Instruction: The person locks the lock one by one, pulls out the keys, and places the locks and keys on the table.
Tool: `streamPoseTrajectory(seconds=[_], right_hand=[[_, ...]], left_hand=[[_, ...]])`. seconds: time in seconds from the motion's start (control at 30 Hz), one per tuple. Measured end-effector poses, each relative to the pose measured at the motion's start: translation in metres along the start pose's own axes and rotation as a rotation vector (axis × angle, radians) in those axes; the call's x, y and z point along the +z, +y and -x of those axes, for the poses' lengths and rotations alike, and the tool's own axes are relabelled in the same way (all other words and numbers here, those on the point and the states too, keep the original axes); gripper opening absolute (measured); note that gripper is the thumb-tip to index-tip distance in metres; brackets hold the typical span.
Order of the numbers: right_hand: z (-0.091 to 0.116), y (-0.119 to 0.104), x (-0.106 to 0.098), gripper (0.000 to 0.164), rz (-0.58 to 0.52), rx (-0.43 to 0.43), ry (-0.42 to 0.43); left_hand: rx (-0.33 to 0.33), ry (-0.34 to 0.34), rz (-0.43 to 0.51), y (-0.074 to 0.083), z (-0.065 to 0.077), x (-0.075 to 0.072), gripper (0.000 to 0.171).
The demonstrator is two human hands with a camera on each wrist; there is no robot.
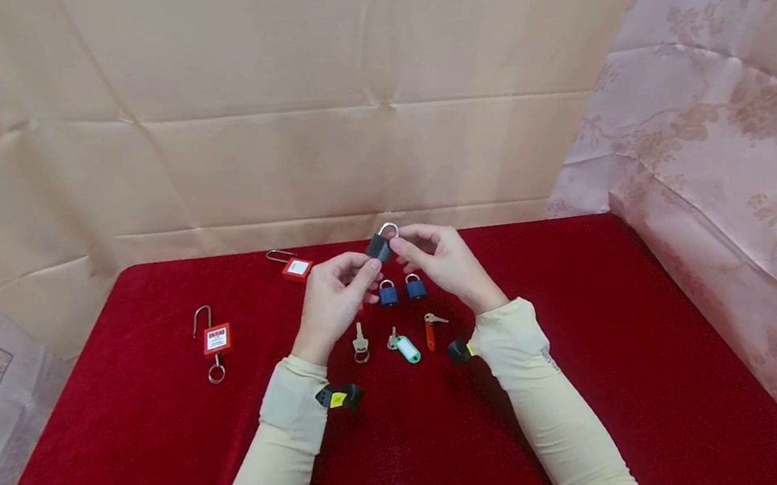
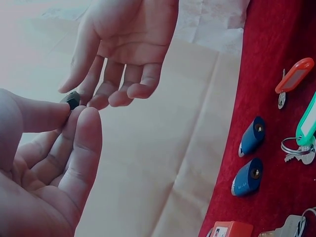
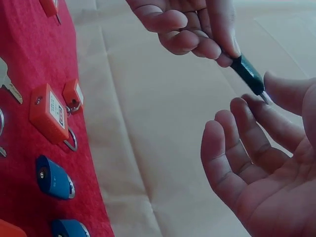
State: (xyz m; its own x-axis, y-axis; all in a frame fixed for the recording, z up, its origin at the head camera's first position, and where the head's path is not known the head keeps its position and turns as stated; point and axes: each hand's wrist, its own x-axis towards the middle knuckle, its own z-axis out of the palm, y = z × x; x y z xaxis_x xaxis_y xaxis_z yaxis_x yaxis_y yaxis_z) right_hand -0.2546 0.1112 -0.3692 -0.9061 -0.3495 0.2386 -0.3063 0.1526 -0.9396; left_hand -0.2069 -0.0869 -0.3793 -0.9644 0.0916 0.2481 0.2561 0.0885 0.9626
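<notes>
A dark padlock (image 1: 379, 248) with a silver shackle is held up above the far part of the table, tilted. My left hand (image 1: 334, 296) grips its body between thumb and fingers. At the shackle, my right hand (image 1: 445, 262) pinches with thumb and index finger, its other fingers spread loosely in the right wrist view. Fingers partly cover the shackle, so I cannot tell whether it is locked. Below the hands, two blue padlocks (image 1: 388, 293) stand side by side on the red cloth. A red padlock (image 3: 49, 113) is mostly hidden behind my left hand in the head view.
Nearer lie a bare key (image 1: 360, 343) on a ring, a key with a green tag (image 1: 407, 349) and one with a red tag (image 1: 431, 336). Left are two red padlocks, one (image 1: 217, 339) with key ring, another (image 1: 297, 268) farther back. Beige cloth (image 1: 349, 158) hangs behind the table.
</notes>
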Motion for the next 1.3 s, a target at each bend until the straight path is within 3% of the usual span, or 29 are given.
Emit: streamPoseTrajectory(seconds=[0.77,1.3], right_hand=[[0.000,0.000,0.003,0.022,0.018,-0.004,-0.019],[0.002,-0.003,0.003,0.022,-0.035,-0.057,0.042]], left_hand=[[0.008,-0.027,-0.029,-0.003,-0.001,0.003,0.022],[0.044,0.000,0.046,-0.007,0.000,0.015,0.018]])
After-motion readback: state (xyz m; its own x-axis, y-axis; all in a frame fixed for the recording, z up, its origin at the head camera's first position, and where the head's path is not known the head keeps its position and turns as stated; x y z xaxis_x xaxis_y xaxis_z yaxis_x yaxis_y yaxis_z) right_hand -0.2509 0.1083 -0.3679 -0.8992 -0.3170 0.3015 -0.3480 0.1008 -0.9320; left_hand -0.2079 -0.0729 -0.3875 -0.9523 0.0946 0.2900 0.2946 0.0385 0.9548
